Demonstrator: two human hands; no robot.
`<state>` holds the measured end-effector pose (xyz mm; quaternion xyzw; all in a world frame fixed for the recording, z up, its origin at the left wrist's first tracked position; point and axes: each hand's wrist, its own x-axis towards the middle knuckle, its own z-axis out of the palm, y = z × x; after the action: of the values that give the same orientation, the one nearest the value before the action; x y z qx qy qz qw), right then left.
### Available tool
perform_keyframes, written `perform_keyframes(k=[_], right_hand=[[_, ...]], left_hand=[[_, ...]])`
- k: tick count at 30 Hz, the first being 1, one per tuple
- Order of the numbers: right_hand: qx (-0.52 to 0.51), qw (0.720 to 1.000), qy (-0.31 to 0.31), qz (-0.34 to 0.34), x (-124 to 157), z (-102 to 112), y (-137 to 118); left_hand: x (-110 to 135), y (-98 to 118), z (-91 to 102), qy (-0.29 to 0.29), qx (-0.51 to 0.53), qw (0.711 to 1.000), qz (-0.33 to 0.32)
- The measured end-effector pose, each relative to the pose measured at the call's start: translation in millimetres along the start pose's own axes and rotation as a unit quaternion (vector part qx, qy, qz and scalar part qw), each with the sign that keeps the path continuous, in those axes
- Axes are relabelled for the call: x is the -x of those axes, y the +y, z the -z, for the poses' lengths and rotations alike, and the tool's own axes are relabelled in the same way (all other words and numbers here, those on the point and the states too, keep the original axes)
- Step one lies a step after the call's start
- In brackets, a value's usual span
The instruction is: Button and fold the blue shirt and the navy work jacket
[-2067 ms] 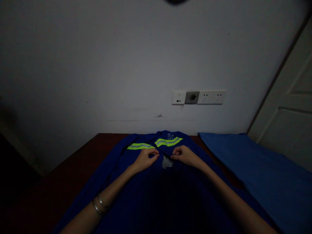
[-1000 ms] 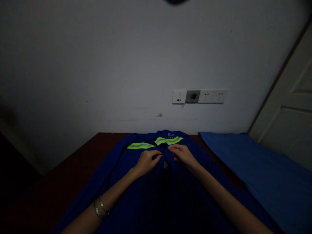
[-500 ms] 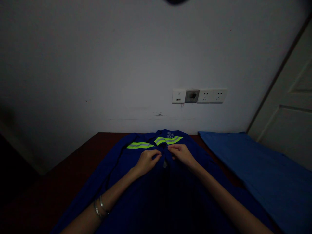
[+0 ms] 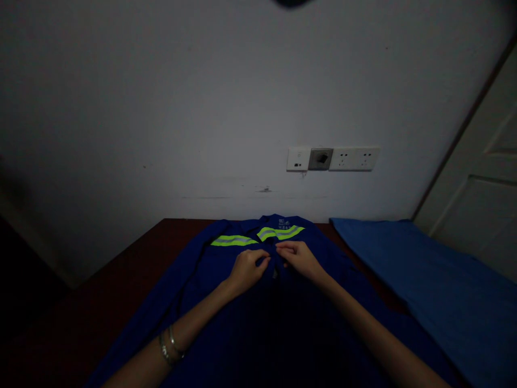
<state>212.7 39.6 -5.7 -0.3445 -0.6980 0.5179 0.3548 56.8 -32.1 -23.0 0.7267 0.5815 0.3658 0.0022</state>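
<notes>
A dark blue work jacket (image 4: 202,280) lies spread on the table, its collar toward the wall. Yellow-green reflective strips (image 4: 280,233) cross its chest on both sides of the front opening. At that opening, just below the strips, my left hand (image 4: 249,268) pinches one front edge of the jacket. Close beside it, my right hand (image 4: 299,258) has thumb and fingers closed on the opposite edge. The fingertips of both hands nearly meet. Whether a button or other fastener sits between them is too dark to make out.
A lighter blue folded cloth (image 4: 424,280) lies at the right of the dark red table (image 4: 137,253). Behind is a pale wall with switches and sockets (image 4: 333,159). A panelled door (image 4: 480,205) stands at the right.
My right hand has shifted slightly left, so the fingertips and the two jacket edges are closer together. The jacket otherwise lies as before.
</notes>
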Motion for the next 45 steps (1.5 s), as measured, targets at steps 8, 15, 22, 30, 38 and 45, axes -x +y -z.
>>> perform_keyframes(k=[8, 15, 22, 30, 38, 45], right_hand=[[0.013, 1.000, -0.009, 0.009, 4, -1, -2], [-0.016, 1.000, -0.023, 0.011, -1, 1, 2], [0.052, 0.996, -0.043, 0.064, -3, 1, 13], [0.139, 0.976, -0.027, 0.163, 3, 0, 6], [0.202, 0.956, -0.021, 0.212, 5, -2, 5], [0.200, 0.957, -0.005, 0.209, 6, -3, 4]], left_hand=[[0, 3, 0.3, 0.005, -0.010, 1.000, 0.011], [0, 3, 0.1, 0.006, 0.022, 0.999, 0.027], [-2, 1, -1.6, 0.000, 0.085, 0.996, 0.034], [-2, 2, -2.0, 0.010, 0.108, 0.993, 0.040], [-3, 1, -5.0, 0.016, 0.157, 0.985, 0.073], [-5, -7, -6.3, -0.012, 0.274, 0.956, 0.103]])
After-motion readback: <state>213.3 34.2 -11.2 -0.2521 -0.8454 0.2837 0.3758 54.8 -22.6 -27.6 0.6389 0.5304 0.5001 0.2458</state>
